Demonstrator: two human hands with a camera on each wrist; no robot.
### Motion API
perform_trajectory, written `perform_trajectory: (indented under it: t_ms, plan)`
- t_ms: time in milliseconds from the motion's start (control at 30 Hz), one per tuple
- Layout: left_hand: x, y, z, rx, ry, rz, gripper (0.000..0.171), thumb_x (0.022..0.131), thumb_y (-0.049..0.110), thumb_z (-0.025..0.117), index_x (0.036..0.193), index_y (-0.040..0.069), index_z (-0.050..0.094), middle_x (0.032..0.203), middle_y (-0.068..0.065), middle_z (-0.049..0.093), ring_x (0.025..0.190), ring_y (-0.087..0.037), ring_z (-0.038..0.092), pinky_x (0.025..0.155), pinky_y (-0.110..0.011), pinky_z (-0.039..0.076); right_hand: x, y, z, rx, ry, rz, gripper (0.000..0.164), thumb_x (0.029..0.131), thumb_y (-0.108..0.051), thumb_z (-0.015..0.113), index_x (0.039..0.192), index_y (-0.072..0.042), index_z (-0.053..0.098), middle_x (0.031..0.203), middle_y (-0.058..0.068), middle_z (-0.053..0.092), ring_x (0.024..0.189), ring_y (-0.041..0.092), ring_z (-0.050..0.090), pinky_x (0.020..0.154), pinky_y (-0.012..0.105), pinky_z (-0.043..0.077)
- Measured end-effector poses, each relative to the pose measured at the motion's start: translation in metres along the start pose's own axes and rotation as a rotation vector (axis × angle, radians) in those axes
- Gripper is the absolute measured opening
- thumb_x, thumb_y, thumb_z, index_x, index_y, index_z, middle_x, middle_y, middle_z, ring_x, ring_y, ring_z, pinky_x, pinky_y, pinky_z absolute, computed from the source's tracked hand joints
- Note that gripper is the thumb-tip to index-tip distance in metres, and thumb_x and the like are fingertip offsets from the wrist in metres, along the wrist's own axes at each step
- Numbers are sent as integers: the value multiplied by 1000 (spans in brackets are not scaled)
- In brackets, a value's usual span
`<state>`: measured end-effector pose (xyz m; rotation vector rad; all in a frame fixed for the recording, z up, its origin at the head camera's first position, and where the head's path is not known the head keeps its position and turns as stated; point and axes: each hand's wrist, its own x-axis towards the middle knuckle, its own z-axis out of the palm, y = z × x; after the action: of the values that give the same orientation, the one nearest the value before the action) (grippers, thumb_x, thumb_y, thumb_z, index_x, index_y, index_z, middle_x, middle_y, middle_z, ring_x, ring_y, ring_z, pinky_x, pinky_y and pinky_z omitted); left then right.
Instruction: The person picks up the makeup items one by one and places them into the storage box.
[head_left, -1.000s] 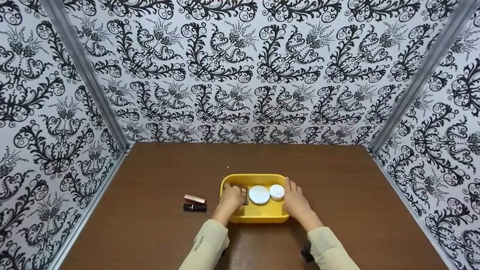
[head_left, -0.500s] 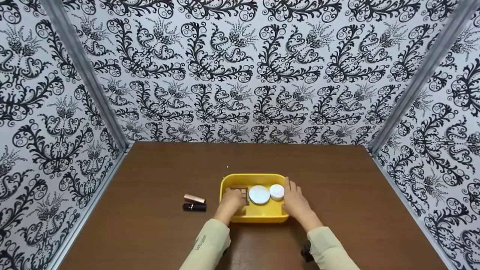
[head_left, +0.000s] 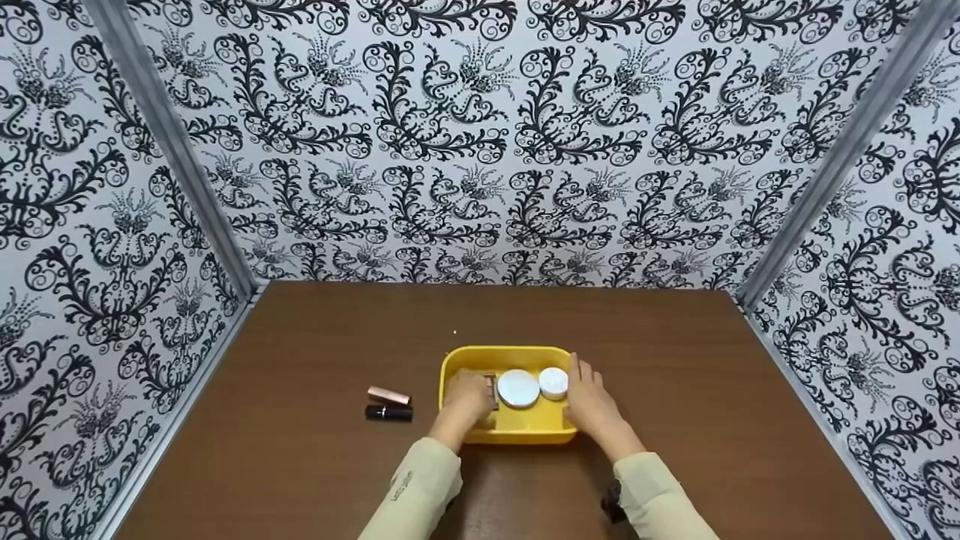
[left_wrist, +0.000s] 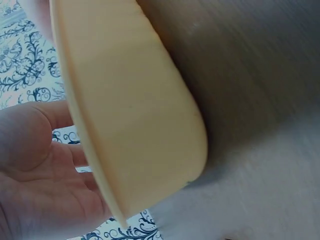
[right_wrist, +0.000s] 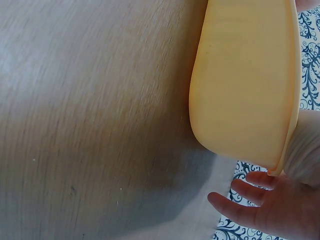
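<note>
While the yellow tray (head_left: 517, 437) is being attended to, a rose-gold tube (head_left: 388, 396) and a black tube (head_left: 388, 413) are found on the table (head_left: 315, 337) to its left, side by side. Next, the left hand (head_left: 465, 397) is placed inside the tray's left end, over a palette (head_left: 491, 384), of which only the right part is exposed. Its fingers (left_wrist: 76, 154) are partly hidden; how far they are parted, and whether the palette is gripped, cannot be told. At mid-tray a round white compact (head_left: 518, 389) is noted, with a smaller white jar (head_left: 553, 382) just beside it. By the right wall the right hand (head_left: 589, 403) is rested, fingers extended and slightly spread, nothing seen gripped. Step in hand, as judged: palette being positioned within the tray. For the next move, the palette should be released flat and the tubes reached for, the tray being steadied from the right.
</note>
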<state>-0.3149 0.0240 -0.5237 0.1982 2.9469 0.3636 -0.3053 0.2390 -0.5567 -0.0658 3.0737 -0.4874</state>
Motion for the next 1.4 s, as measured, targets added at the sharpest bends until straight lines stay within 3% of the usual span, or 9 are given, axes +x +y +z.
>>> perform_trajectory:
  t_ms: [100,267,533,767,1100,1267,1400]
  plan:
    - [-2,2,-4,-57,-2,-5,44,75,21,83,110,-2,69,120,-20,62,115,-35,57,102,-43,47,-1,0,0,2,7,-5,93,84,-4,74,155,8,15,151,31,33,134,50,39,101,56,48]
    - [-5,4,-12,-208,30,-34,39,84,18,74,117,-1,66,120,-20,61,115,-40,58,98,-50,50,-2,0,-1,7,31,-16,92,81,-1,74,153,10,18,149,32,34,131,50,41,99,54,49]
    - [-14,7,-28,-135,85,-37,35,91,26,68,119,6,65,118,-15,67,108,-37,65,85,-52,56,-2,-1,-2,25,4,-3,92,84,-2,73,155,9,15,151,31,32,135,50,38,102,55,47]
    - [-29,-1,-48,-122,174,17,37,89,26,71,122,9,66,117,-13,71,102,-37,69,80,-52,57,-1,-1,0,28,2,-10,91,84,-2,71,155,9,15,151,31,32,135,49,39,102,55,48]
    - [-45,-32,-68,-211,232,29,44,89,26,74,128,7,62,119,-17,69,105,-39,69,87,-51,56,-2,0,0,24,10,-7,91,84,-3,73,155,8,16,151,31,32,135,50,39,101,55,48]
    - [-47,-58,-65,-235,251,10,40,90,25,72,124,5,64,116,-19,70,103,-39,69,88,-53,56,-2,-1,-1,20,6,-10,93,85,-5,74,155,8,14,152,32,32,135,50,39,101,55,48]
    - [-47,-78,-59,-248,223,-41,42,90,25,71,126,4,63,119,-20,69,105,-42,68,87,-55,55,-1,-1,-1,35,-13,12,93,87,-5,72,157,5,11,154,30,29,138,49,36,102,56,47]
